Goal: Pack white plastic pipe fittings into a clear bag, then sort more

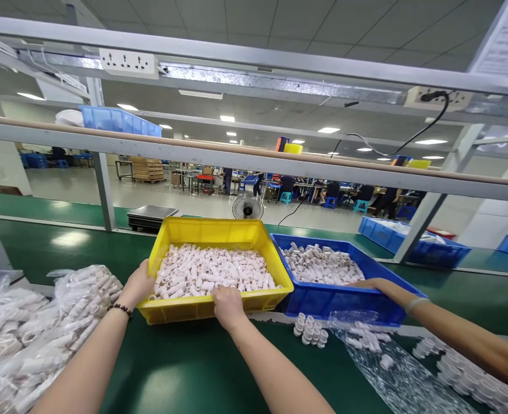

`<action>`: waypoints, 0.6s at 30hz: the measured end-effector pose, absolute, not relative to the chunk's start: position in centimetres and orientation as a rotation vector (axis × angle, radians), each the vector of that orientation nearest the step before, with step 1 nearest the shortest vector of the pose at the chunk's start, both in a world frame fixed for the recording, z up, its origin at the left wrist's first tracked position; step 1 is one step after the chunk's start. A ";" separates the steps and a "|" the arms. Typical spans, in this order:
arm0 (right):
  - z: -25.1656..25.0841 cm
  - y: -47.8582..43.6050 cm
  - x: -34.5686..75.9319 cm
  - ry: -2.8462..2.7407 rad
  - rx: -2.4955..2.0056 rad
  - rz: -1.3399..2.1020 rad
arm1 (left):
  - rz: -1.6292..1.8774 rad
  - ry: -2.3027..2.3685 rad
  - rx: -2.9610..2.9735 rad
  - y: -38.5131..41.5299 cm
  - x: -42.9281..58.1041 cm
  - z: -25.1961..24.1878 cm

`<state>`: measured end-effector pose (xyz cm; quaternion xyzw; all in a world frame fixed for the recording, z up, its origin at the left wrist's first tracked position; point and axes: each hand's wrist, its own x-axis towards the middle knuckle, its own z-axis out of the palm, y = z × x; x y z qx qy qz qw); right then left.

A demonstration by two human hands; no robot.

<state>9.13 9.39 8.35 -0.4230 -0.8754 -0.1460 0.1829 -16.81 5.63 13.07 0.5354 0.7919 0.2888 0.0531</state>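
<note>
A yellow bin (211,307) full of short white plastic tubes (211,273) stands on the green table in front of me. My left hand (137,284) is closed round the bin's left near corner. My right hand (227,305) grips the bin's front rim near the middle, its fingers curled over the edge into the tubes. A beaded bracelet sits on my left wrist.
A blue bin (344,302) of white tubes stands right of the yellow one; another person's hand (372,283) reaches into it from the right. Clear bags of tubes (38,333) lie at left. Loose tubes (310,332) and a torn bag (374,342) lie at right. A metal frame rail (254,158) crosses above.
</note>
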 end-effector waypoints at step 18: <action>10.5 10.7 9.4 -2.686 -1.142 -0.304 | 0.629 2.531 1.443 5.7 -17.6 11.6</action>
